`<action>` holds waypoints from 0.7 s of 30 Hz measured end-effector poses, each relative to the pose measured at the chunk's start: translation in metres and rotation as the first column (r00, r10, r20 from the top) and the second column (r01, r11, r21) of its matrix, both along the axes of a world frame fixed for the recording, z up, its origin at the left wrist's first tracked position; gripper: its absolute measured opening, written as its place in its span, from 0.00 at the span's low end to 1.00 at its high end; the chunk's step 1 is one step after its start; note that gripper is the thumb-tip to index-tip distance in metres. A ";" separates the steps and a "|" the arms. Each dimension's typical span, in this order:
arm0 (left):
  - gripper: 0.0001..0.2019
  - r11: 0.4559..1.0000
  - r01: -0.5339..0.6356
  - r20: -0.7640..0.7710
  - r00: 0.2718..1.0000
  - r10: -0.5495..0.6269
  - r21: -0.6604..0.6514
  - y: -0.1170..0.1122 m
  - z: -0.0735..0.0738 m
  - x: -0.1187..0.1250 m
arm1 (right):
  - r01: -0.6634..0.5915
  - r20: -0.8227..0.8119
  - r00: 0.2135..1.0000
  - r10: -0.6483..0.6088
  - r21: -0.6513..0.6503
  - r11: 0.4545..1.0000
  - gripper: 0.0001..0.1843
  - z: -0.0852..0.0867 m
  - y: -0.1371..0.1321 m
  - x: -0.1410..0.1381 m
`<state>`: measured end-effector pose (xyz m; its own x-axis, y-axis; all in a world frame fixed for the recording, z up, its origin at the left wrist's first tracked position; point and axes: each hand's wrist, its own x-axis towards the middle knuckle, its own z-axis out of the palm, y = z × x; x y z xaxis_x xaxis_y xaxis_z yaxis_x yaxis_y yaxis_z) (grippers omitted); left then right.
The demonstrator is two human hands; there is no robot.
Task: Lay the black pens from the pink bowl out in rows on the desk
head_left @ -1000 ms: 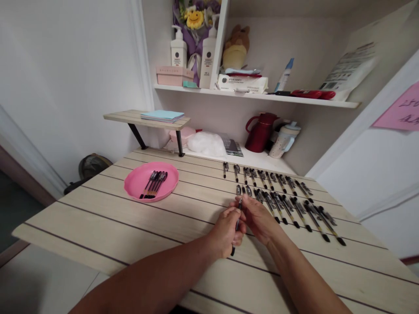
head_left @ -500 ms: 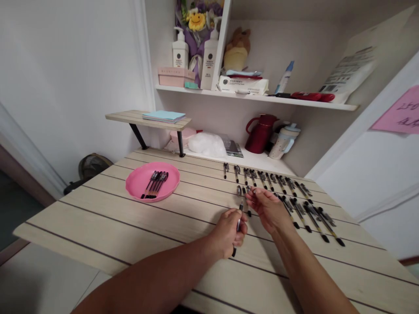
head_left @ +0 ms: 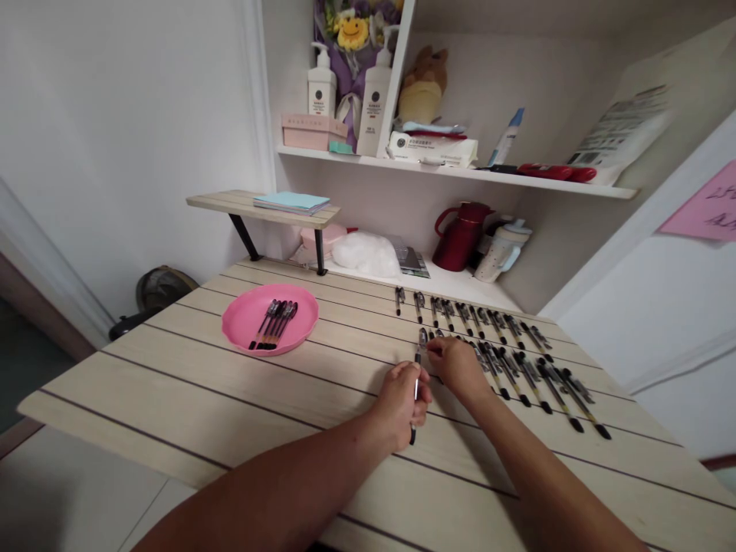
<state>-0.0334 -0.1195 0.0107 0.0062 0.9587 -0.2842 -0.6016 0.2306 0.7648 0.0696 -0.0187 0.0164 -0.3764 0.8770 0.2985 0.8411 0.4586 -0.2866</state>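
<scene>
Pale slatted surface [head_left: 172, 383] fills the middle. Plain white wall [head_left: 115, 115] at nine o'clock, white shelf [head_left: 460, 172] at twelve, small wooden riser [head_left: 230, 202] at eleven, grey floor [head_left: 57, 491] at seven. Soft, even light.

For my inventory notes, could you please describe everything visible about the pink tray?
The pink tray is round and shallow with a low raised rim, plastic by its look. It lies flat on the slatted wooden table, toward its far left. Several dark pens lie side by side in it; nothing else touches it.
</scene>
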 end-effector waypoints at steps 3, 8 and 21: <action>0.09 1.000 -0.002 0.008 1.000 0.002 0.002 0.000 0.000 0.000 | 0.027 0.098 0.995 -0.029 0.021 0.999 0.11 -0.002 0.000 -0.001; 0.09 1.000 0.006 0.005 1.000 -0.006 0.008 0.000 -0.001 0.001 | 0.058 0.181 0.981 -0.067 0.058 0.997 0.10 -0.004 0.000 -0.002; 0.08 1.000 0.009 0.006 1.000 -0.009 -0.006 -0.001 0.002 0.001 | 0.023 0.243 0.969 -0.042 0.081 0.996 0.07 -0.002 -0.007 -0.010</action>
<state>-0.0323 -0.1202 0.0124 0.0165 0.9570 -0.2895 -0.6044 0.2401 0.7596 0.0600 -0.0252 0.0140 -0.4176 0.8681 0.2682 0.8962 0.4422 -0.0359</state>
